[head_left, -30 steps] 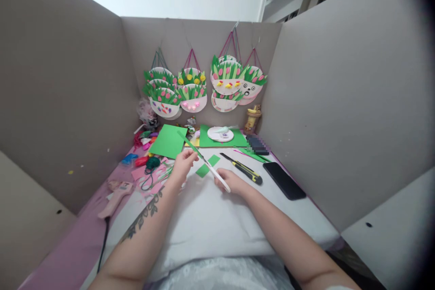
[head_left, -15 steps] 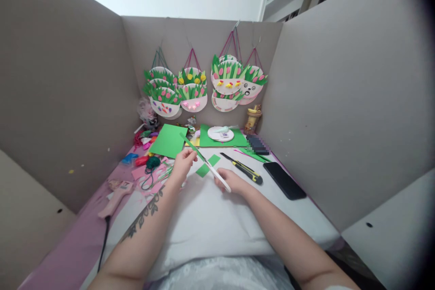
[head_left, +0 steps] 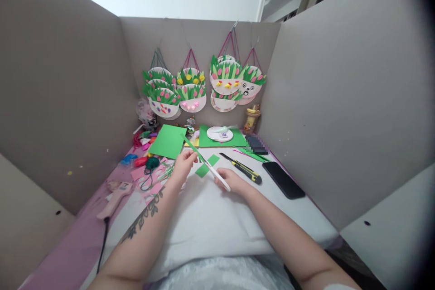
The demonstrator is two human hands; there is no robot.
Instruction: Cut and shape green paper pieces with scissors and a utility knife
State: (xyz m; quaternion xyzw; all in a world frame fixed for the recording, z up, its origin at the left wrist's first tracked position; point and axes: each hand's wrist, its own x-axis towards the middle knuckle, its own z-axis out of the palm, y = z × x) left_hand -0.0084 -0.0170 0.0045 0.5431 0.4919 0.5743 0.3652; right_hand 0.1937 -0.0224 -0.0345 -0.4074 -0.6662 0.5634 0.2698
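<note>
My left hand [head_left: 186, 163] is closed on a narrow green paper strip [head_left: 188, 141], which points up and away from me. In my right hand [head_left: 229, 179] is a pair of white-handled scissors [head_left: 217, 174], fingers wrapped round the handles. The blades meet the near end of the strip just right of my left fingers. Below them on the white cloth lie cut green paper pieces [head_left: 203, 171]. A yellow and black utility knife [head_left: 246, 171] rests to the right of my right hand.
Green sheets [head_left: 168, 140] and a white paper plate [head_left: 220, 134] lie at the back. On the right is a black phone [head_left: 283, 180]. A pink glue gun [head_left: 115, 197], yarn [head_left: 152, 163] and paper scraps fill the left. Decorated plate baskets [head_left: 226, 77] hang on the grey partition.
The strip's near end has shifted slightly at the scissor blades. Both hands stay in nearly the same place, and the view has moved a little.
</note>
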